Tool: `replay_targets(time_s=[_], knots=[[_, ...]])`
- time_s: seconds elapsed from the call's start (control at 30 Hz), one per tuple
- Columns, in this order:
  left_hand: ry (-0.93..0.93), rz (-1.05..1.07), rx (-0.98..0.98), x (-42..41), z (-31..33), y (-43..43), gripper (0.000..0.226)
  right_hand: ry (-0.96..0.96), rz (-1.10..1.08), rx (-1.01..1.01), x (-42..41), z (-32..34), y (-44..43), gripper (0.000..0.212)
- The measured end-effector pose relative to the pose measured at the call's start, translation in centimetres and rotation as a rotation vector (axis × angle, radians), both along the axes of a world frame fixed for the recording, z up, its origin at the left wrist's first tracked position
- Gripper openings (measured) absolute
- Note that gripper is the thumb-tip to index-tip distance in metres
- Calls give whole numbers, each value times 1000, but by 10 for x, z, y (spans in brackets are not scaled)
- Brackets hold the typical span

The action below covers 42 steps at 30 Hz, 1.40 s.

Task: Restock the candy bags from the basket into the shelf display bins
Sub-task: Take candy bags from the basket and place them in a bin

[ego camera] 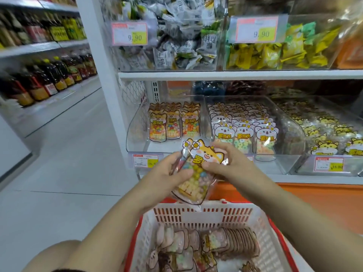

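Both hands hold candy bags (198,169) with an orange cartoon fox top and coloured sweets inside, raised above the basket in front of the shelf. My left hand (172,171) grips their left edge and my right hand (225,161) pinches the front bag's right side. Below, a white and red basket (204,214) holds several more candy bags lying in rows. Straight ahead, the left clear display bin (137,134) holds three rows of matching fox bags (173,122) at its back, with bare floor at its front.
To the right, a second bin (282,118) is packed with koala bags and a third bin (330,134) with yellow cat bags. Bins of wrapped sweets fill the upper shelf (235,74). An aisle with bottle shelves (49,75) runs off to the left.
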<state>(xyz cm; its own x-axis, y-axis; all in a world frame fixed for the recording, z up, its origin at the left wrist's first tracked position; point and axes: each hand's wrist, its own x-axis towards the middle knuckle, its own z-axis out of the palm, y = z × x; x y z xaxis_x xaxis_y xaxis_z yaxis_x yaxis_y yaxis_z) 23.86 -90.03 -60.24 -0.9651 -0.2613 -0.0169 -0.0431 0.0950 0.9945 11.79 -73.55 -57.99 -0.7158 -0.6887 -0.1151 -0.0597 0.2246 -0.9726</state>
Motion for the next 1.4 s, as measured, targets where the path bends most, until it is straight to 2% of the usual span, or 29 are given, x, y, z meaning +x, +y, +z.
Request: replay_targets(time_s=[0.13,0.23,0.3,0.37,0.4,0.53,0.67,0.8,0.93,0.97,1.07,1.17,1.33,1.4], knots=[[24,-28,-95,-2,26,-39,49,263,194,126,-11,41,-26,36],[85,30,-165,-14,33,-61,47,468,166,154,-18,55,-57,26],[128,212,-320,-22,33,-75,47,581,77,114,-28,52,-81,23],[93,416,-570,-24,28,-92,48,635,-26,78,-39,45,-106,26],[35,452,-684,-22,24,-101,49,652,-62,77,-45,40,-120,27],[-296,308,-926,-13,10,-119,50,691,-85,204,-75,5,-177,31],[-346,231,-976,-10,9,-117,51,704,-59,348,-101,-35,-231,47],[-341,201,-963,-8,12,-119,52,729,-54,391,-113,-54,-263,54],[-288,235,-933,-5,15,-120,51,900,-137,580,-113,-58,-267,69],[-283,242,-924,-4,13,-120,52,859,-160,552,-115,-61,-266,73],[-267,245,-931,-3,11,-119,52,510,-262,348,-116,-64,-262,83],[-256,236,-962,-2,9,-118,52,247,-288,283,-127,-73,-263,52],[-277,247,-959,-4,9,-114,54,100,-112,392,-114,-75,-267,35],[-285,252,-955,-6,9,-113,55,117,-33,409,-108,-77,-272,46]])
